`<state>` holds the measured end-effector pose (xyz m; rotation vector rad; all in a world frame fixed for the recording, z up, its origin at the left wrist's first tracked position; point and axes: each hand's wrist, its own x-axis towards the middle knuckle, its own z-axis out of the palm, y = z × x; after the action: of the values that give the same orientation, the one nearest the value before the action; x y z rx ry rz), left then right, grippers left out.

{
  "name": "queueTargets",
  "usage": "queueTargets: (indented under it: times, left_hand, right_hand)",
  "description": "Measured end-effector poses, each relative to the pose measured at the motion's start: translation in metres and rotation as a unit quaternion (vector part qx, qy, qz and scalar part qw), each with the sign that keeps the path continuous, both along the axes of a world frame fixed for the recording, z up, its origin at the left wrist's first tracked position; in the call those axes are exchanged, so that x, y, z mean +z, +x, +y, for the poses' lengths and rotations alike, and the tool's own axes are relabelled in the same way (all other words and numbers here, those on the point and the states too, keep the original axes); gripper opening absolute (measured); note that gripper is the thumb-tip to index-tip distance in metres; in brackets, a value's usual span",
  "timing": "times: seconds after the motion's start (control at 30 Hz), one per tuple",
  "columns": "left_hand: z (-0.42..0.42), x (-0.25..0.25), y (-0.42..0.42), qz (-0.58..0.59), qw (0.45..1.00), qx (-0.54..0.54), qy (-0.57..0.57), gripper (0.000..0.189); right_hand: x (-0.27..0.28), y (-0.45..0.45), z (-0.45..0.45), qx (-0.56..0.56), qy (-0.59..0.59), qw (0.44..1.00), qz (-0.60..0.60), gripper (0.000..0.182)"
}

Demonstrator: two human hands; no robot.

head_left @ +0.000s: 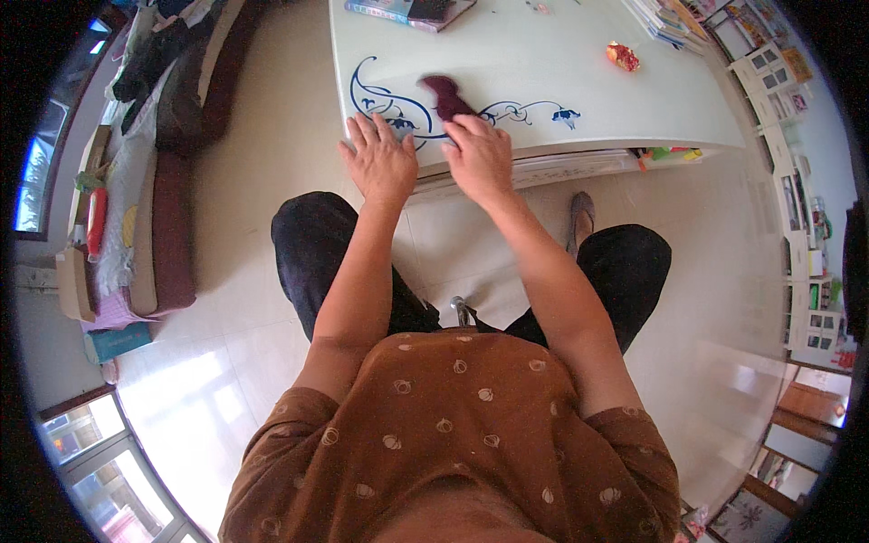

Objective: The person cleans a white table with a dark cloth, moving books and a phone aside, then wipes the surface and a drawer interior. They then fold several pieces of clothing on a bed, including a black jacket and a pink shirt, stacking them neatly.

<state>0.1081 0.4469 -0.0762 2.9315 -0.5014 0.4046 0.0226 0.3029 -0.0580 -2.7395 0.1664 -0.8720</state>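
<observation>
A white table with dark blue floral scrolls on its top stands before me. My left hand lies palm down at the table's near left edge, fingers spread, with nothing seen in it. My right hand is at the near edge, its fingertips touching the lower end of a dark maroon cloth. The cloth lies bunched on the tabletop and looks slightly blurred. Whether the fingers grip it or only press on it does not show.
A book lies at the table's far left; a stack of papers or books sits far right. An opened piece of pomegranate lies near that stack. Below the top is a shelf with things in it. A sofa stands left.
</observation>
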Motion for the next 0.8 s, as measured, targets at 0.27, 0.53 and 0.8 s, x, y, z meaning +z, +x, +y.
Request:
queueTargets:
  times: [0.27,0.53,0.8]
  left_hand:
    - [0.014,0.009,-0.002,0.011,0.997,-0.074,0.022,0.081]
    - [0.005,0.009,-0.001,0.032,0.994,-0.104,0.005,0.082]
    - [0.027,0.019,0.000,0.053,0.989,-0.127,0.048,0.082]
  right_hand:
    - [0.002,0.034,-0.066,-0.183,-0.102,0.973,0.096,0.031]
    - [-0.034,0.041,-0.136,-0.265,0.066,0.957,0.094,0.044]
    - [-0.013,0.080,0.016,0.056,-0.067,0.996,0.009,0.037]
